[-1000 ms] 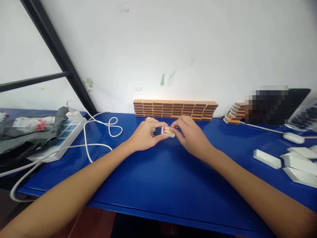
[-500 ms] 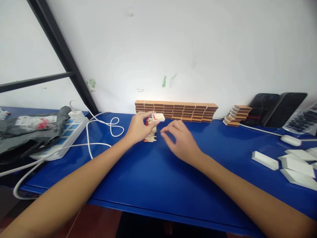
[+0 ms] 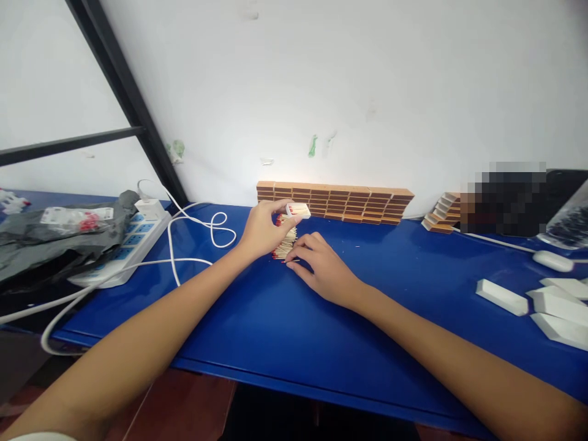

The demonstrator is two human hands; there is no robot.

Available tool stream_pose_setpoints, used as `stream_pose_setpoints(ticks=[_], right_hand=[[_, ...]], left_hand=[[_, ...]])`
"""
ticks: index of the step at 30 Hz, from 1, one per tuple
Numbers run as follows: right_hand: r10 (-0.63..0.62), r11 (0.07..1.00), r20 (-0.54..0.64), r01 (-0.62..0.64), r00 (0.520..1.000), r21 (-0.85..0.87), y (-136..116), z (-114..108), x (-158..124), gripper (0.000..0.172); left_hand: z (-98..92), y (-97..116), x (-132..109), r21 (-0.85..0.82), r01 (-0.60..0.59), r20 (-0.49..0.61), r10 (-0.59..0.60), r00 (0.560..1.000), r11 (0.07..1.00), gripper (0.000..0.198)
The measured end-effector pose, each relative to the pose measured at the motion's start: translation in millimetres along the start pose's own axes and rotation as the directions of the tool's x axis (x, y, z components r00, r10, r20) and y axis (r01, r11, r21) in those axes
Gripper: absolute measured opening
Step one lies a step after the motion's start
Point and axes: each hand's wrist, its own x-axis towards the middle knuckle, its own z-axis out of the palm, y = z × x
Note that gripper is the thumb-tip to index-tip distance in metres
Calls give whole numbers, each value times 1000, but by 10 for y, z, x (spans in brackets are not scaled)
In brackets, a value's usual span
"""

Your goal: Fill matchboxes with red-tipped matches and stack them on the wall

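Left hand [image 3: 264, 229] holds the tray [image 3: 305, 215] — thumb on the near side, fingers at the far side, grip narrow around it. Tray is small, white, open on top, raised over the table [image 3: 275, 343], with matches [image 3: 296, 210] lying in it, red heads toward the left hand. Match pile [image 3: 285, 245] sits on the table below and just nearer than the tray, many red heads on its left side, partly covered by both hands.

Right hand [image 3: 324, 269] is at the near right end of the pile, thumb and index tips close together, only a narrow gap at most. One match [image 3: 294, 261] lies right at those tips, red head to the left — cannot tell if it is pinched or only touched.

Row of boxes [image 3: 335, 202] is stacked against the wall [image 3: 367, 73], beyond both hands, brown sides out. Smaller stack [image 3: 443, 211] to its right, leaning a bit, white ends showing. White pieces [image 3: 502, 297] lie on the table far right, several grouped, one slightly apart. At left: power strip [image 3: 98, 275] with white plug [image 3: 150, 209], grey bag [image 3: 27, 245] beside it, white cable [image 3: 224, 239] looping on the table
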Motion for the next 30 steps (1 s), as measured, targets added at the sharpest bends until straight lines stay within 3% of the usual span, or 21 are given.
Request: stream_pose_setpoints(ticks=[6,16,30], right_hand=[[45,999,-2,-45,999,25,13,-2,0,5],[50,999,-8,-49,999,7,63,-13,-5,10],[137,991,130,-137,982,-9,112,-188,-94,9]], left_hand=[[-5,3,-6,-1,-17,5,17,1000,1000,33],[-8,9,-8,1,-23,-8,23,1000,1000,35],[-33,57,-11,53,-52,18,51,999,997,33]])
